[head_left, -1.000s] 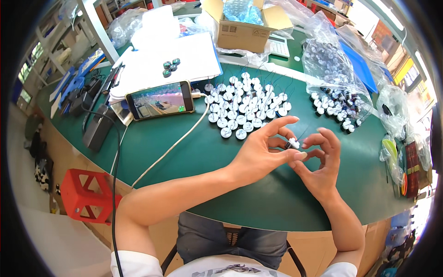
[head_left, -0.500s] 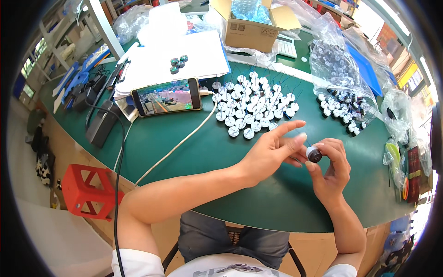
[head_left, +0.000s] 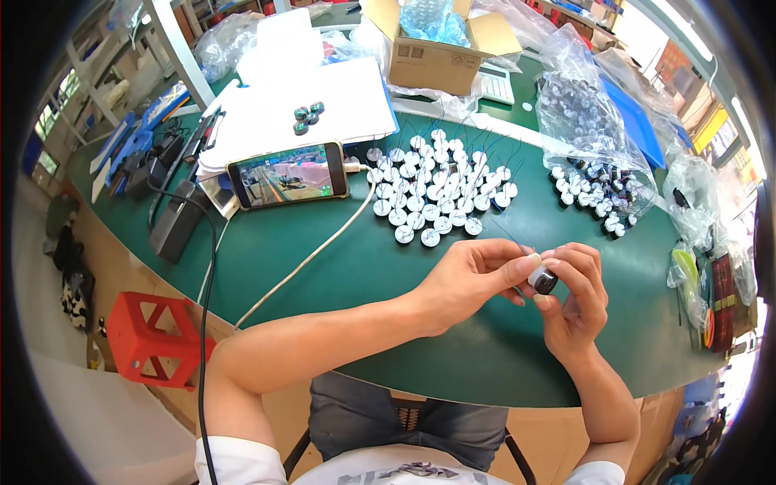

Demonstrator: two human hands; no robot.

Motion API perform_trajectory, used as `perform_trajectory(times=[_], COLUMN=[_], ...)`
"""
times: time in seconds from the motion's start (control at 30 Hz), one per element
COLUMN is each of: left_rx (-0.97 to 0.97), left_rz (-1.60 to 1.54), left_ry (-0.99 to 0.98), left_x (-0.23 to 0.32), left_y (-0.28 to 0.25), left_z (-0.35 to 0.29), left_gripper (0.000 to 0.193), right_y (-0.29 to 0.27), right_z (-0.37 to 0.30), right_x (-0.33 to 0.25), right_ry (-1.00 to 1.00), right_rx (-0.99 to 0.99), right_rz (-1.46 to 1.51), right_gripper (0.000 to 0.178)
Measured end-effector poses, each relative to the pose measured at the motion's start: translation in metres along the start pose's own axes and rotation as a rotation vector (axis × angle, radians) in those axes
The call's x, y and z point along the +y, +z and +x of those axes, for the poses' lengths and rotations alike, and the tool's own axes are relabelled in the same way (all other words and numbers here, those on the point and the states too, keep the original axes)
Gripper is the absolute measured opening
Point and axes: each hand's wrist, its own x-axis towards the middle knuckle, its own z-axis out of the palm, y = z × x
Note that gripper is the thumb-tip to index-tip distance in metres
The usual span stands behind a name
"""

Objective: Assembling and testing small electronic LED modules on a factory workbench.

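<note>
A small round black-and-white part (head_left: 545, 281) with a glossy dark face is between my two hands, above the near right part of the table. My left hand (head_left: 465, 283) pinches its pale side with thumb and fingers, and a thin dark wire sticks up beside those fingertips. Thumb and bent fingers of my right hand (head_left: 579, 295) close round the same part from the other side. Beyond my hands, many similar white-topped round parts (head_left: 431, 238) with thin wires stand in a cluster. Where the wire joins the held part is hidden by my fingers.
A phone (head_left: 287, 175) showing a video leans at the left, with a white cable (head_left: 305, 263) running across the green table (head_left: 388, 311). Four-sided carton (head_left: 436, 66) stands behind. Plastic bags of parts (head_left: 586, 113) lie at right. Several dark green-tinted pieces (head_left: 301, 128) rest on papers.
My left fingers, spread beside the part before, have closed in on it. The part has tipped and shifted slightly left, its glossy dark face showing more. My right hand stays on it.
</note>
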Motion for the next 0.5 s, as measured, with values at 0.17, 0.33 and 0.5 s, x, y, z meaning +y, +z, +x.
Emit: perform_trajectory(times=[0.17,0.33,0.5], left_rx=[0.002,0.050,0.102], left_rz=[-0.048,-0.001,0.010], left_ry=[0.051,0.086,0.129], left_x=[0.0022,0.0034,0.0007], left_y=[0.0010,-0.0015,-0.0004], left_z=[0.0004,-0.0009,0.0012], left_gripper=[0.028,0.029,0.038], right_y=[-0.0029,0.0013,0.0016], right_z=[-0.0055,-0.0025,-0.0066], right_x=[0.0015,-0.0027,0.0014], right_ry=[0.050,0.082,0.173], right_rx=[-0.010,0.019,0.046], right_rz=[0.009,0.054,0.136], right_gripper=[0.034,0.032,0.031])
